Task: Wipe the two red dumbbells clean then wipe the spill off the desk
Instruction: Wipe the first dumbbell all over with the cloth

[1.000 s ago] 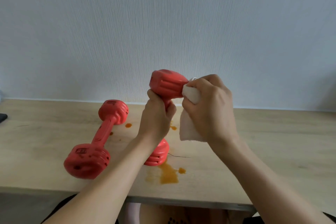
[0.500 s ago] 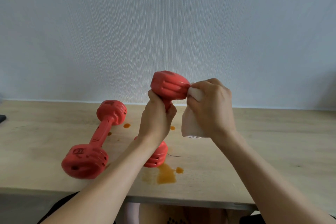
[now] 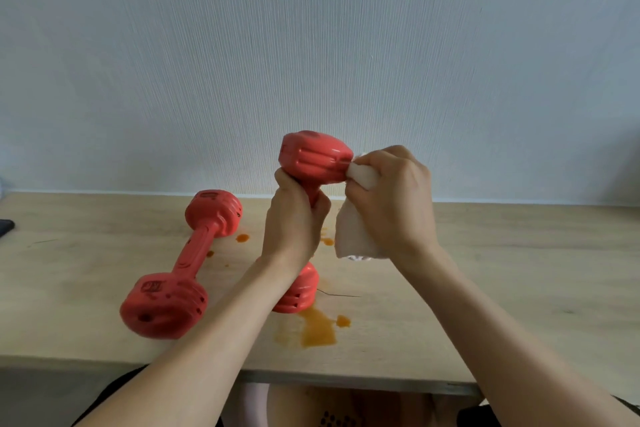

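Note:
My left hand [image 3: 294,218] grips the handle of a red dumbbell [image 3: 313,158] that stands upright, its lower head resting on the wooden desk [image 3: 502,270]. My right hand [image 3: 394,198] holds a white cloth [image 3: 353,236] and presses it against the right side of the dumbbell's upper head. A second red dumbbell [image 3: 187,260] lies on the desk to the left. An orange spill [image 3: 315,328] spreads on the desk just in front of the standing dumbbell, with small orange drops [image 3: 242,238] further back.
A dark object [image 3: 5,227] pokes in at the desk's left edge. A pale wall rises right behind the desk. The desk's front edge runs close to my body, with my lap below it.
The cloth in my right hand has shifted a little along the side of the upper dumbbell head. The left hand keeps its grip on the handle.

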Motion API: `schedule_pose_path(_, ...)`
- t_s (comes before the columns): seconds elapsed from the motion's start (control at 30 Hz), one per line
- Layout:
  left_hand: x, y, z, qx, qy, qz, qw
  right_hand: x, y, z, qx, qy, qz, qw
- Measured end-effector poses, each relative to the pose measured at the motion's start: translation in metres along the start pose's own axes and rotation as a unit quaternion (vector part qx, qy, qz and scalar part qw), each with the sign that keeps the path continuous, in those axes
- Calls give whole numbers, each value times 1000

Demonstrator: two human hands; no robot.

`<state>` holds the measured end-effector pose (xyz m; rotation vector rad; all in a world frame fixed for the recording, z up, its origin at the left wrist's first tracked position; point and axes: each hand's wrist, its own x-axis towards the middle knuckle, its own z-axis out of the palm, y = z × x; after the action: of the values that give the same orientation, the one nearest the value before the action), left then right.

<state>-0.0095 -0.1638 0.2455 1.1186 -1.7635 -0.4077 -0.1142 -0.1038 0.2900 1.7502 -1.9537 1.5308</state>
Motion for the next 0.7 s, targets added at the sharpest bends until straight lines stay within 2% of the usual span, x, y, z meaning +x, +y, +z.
schedule_pose_path(0.1, 3, 0, 1, -11, 11, -12, 1000, -3, -10, 2, 3, 17, -35, 999)
schedule_pose_path(0.23, 4, 1, 0, -16, -20, -12, 1000, 3, 3, 1, 25, 19, -6, 999)
schedule_pose_path(0.53, 7, -10, -12, -87, -141, -7, 986, 11, 22, -6, 113, -45, 73, 990)
schedule_pose_path(0.7, 8, -9, -25, -200, -220, -19, 955, 7, 25, -7, 152, -50, 74, 984)
